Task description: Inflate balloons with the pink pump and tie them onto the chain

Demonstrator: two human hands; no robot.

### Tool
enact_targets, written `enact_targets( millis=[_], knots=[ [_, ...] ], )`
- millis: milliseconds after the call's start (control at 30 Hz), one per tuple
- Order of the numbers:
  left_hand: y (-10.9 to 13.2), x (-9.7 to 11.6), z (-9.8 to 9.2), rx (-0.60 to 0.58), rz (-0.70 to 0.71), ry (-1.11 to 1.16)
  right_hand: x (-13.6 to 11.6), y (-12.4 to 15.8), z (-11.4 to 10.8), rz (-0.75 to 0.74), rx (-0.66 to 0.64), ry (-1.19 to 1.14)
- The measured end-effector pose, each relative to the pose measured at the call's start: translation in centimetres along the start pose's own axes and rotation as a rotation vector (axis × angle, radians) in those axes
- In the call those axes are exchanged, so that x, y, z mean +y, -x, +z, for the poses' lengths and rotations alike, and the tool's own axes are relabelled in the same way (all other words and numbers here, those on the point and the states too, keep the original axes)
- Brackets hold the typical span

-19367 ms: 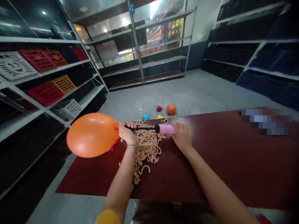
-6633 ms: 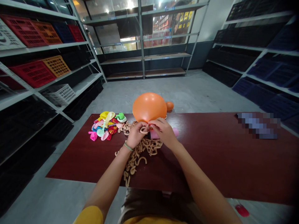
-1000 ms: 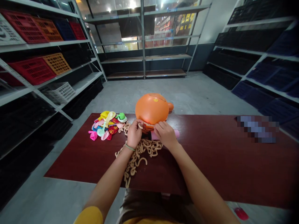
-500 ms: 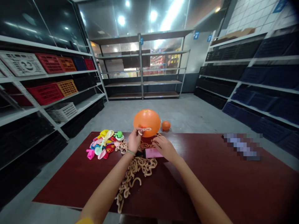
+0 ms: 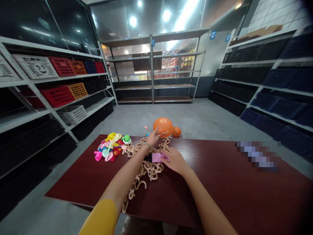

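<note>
My left hand (image 5: 153, 137) reaches across the far table edge with its fingers stretched out. Just beyond its fingertips is a large inflated orange balloon (image 5: 162, 125), past the edge, with a beige curled strip (image 5: 166, 133) in front of it. My right hand (image 5: 176, 160) has its thumb and fingers closed round the right end of a pink, tube-like object (image 5: 157, 158) with a black end. Beige curled strips (image 5: 153, 169), like limp long balloons, lie in a heap around this object. A smaller orange balloon (image 5: 176, 132) is to the right of the large one.
Limp coloured balloons (image 5: 111, 147) are piled on the left of the dark red table (image 5: 210, 182). A blurred-out item (image 5: 256, 155) lies at the right. Shelves with crates (image 5: 57, 96) line the left side, and a metal rack (image 5: 153, 71) stands at the back.
The large orange balloon has moved away and down past the far edge, out of my left hand, which has stretched forward. My right hand has closed on the pink object.
</note>
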State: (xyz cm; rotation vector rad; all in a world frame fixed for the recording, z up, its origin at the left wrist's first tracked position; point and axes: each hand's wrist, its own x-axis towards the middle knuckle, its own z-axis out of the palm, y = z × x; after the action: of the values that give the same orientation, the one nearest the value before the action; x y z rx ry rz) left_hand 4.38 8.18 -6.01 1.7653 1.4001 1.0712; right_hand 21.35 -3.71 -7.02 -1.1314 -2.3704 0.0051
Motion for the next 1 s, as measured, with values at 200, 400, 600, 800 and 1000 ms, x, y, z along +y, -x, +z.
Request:
enact_targets(
  millis=[200,400,600,800,1000],
  knots=[
    [4.6,-0.6,-5.8,0.077,0.053,0.057,-0.1,0.3,0.1,0.024,-0.071,0.006],
    [11.9,-3.6,-13.7,0.359,0.072,-0.149,-0.3,0.0,0.7,-0.03,-0.101,-0.001],
    [18.2,-9.8,-19.2,0.624,-0.021,-0.557,-1.8,-0.4,1.8,-0.092,0.061,0.09],
    [19.2,-12.4,-19.4,0.568,-0.13,-0.699,-3.4,-0.4,3.5,-0.142,0.182,0.176],
    [19.2,-11.4,-19.1,0.504,-0.221,-0.601,-3.6,-0.2,4.3,-0.169,0.169,0.145]
  ],
)
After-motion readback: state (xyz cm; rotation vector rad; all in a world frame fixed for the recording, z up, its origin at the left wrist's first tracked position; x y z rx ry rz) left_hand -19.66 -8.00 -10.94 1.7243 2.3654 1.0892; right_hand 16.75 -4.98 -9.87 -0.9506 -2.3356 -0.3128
